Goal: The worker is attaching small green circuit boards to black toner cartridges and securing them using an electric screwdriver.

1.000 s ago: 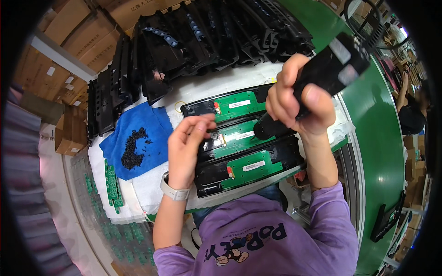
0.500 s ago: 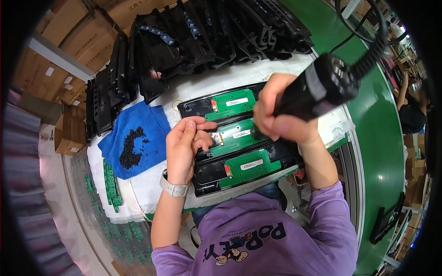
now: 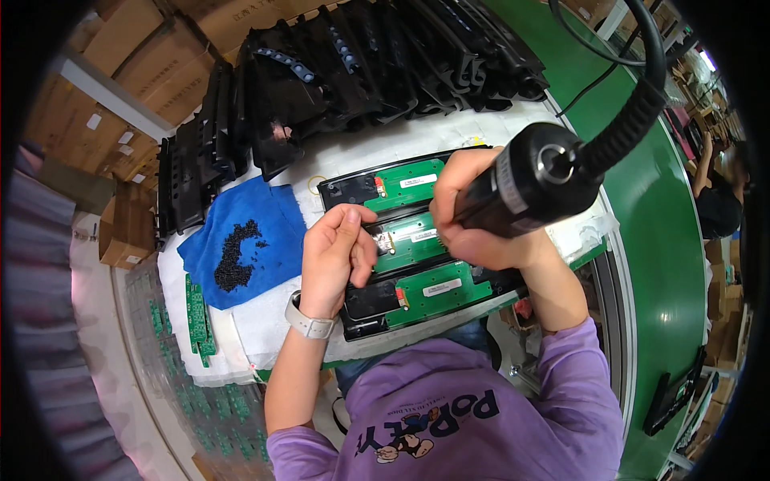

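A black corded electric screwdriver (image 3: 525, 180) is gripped in my right hand (image 3: 473, 240), above the right part of the middle circuit board (image 3: 405, 255); its tip is hidden by the hand. Over the left end of that board, my left hand (image 3: 333, 252) has its fingers curled, thumb and forefinger together; anything between them is too small to make out. Three green boards lie in black plastic housings side by side, the far board (image 3: 393, 191) and the near board (image 3: 437, 305) flanking the middle one. Small black screws (image 3: 234, 260) are heaped on a blue cloth (image 3: 281, 210) to the left.
Many black plastic housings (image 3: 361, 88) stand packed along the table's far side. Loose green boards (image 3: 197, 321) lie at the left edge of the white table cover (image 3: 265, 337). Cardboard boxes (image 3: 128, 220) are stacked beyond on the left. The screwdriver's thick cord (image 3: 630, 120) arcs up at right.
My right hand has shifted slightly left with the screwdriver, whose rear end now tilts lower and more toward me. My left hand remains near the middle board's left end, its fingers more tightly curled.
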`<state>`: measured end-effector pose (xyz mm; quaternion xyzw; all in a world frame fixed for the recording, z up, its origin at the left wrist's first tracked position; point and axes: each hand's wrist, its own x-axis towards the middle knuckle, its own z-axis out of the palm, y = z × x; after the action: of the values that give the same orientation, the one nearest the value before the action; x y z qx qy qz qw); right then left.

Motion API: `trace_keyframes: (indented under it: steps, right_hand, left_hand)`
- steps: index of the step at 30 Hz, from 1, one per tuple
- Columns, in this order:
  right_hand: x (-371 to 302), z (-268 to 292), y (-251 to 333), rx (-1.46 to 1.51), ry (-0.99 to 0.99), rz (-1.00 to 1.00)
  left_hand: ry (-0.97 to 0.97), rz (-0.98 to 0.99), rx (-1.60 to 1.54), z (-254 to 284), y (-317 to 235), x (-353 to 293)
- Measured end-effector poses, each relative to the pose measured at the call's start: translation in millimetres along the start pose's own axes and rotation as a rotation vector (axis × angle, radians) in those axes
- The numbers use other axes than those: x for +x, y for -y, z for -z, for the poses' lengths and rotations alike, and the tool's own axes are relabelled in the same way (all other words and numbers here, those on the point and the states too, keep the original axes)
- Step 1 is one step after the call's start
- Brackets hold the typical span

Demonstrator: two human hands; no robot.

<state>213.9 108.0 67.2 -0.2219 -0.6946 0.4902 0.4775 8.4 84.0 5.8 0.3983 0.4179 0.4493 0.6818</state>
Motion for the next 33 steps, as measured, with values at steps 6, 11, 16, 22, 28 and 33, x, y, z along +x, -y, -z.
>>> trace_keyframes:
  steps: [6, 11, 16, 22, 28, 33]
  right_hand:
    - [9.3, 11.7, 10.4, 0.598, 0.018, 0.101]
    - [18.1, 14.9, 9.7, 0.693, 0.050, 0.321]
    - [20.2, 10.6, 10.2, 0.695, -0.084, 0.415]
    - [16.4, 6.1, 5.2, 0.685, -0.130, 0.346]
    - [16.3, 2.0, 2.5, 0.731, -0.184, 0.352]
    - [15.8, 0.4, 2.7, 0.718, -0.188, 0.325]
  left_hand:
    - [-0.004, -0.036, -0.075, 1.7, 0.1, -0.3]
    - [0.003, -0.016, -0.161, 1.5, -2.6, -1.5]
    - [0.058, -0.039, -0.148, 2.0, -1.8, -3.1]
    - [0.129, -0.031, -0.027, -4.1, -3.4, -6.8]
    - [0.126, -0.092, -0.017, -1.9, -1.8, -6.8]
    - [0.125, -0.067, 0.004, -2.5, -4.2, -8.5]
